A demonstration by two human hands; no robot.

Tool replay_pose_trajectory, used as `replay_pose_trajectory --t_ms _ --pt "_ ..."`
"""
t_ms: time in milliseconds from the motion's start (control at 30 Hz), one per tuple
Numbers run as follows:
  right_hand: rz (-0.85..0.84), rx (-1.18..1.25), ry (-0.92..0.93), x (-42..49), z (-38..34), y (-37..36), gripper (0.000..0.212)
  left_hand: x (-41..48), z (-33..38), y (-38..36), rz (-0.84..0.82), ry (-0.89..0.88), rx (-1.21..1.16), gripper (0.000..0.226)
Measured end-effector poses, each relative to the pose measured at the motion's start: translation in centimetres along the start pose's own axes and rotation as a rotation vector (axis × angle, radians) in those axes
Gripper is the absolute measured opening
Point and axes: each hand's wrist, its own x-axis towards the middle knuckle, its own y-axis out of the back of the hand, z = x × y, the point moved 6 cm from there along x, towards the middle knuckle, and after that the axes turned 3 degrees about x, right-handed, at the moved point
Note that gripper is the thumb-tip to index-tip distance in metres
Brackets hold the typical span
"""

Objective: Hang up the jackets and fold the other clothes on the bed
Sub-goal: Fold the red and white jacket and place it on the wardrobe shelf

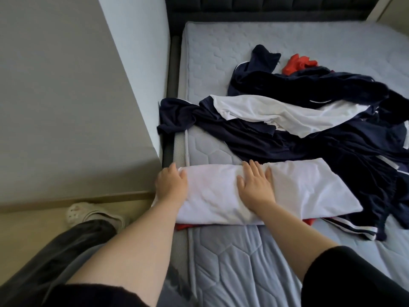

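Two hands flat (171, 185) (256, 185) | smooth white folded garment (309, 191) | quilted mattress (221, 251)

Home bedroom, quilted mattress (221, 262), padded headboard (243, 7), strewn clothes (309, 134)

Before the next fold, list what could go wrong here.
1. The white garment lies at the mattress edge under the left hand; folding that end over could push it off toward the floor.
2. Red fabric peeks out beneath it and may get dragged along.
3. The navy clothes touch its far side and could snag the fold.
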Motion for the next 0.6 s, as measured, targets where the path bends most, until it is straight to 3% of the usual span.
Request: replay_pose_trajectory --t_ms 167,300,433,533,600 --pt "0.047 -0.037 -0.004 0.0 0.2 -0.3 0.059 1.1 -3.9 0.8 -0.058 0.419 -0.333 0.051" --pt "0.059 -0.056 -0.002 0.2 0.2 -0.6 0.059 1.0 -5.3 0.5 -0.113 0.628 -0.634 0.038" --pt "0.073 -0.067 0.003 0.2 0.2 -0.6 0.060 1.2 -6.0 0.7 -0.095 0.800 -1.011 0.040" --pt "0.072 -0.071 0.003 0.2 0.1 -0.6 0.060 0.4 -6.7 0.6 -0.113 0.835 -1.019 0.040" --pt "0.070 -0.080 0.003 0.3 0.1 -0.6 0.060 -0.3 -6.9 1.3 -0.068 0.815 -0.777 0.038"
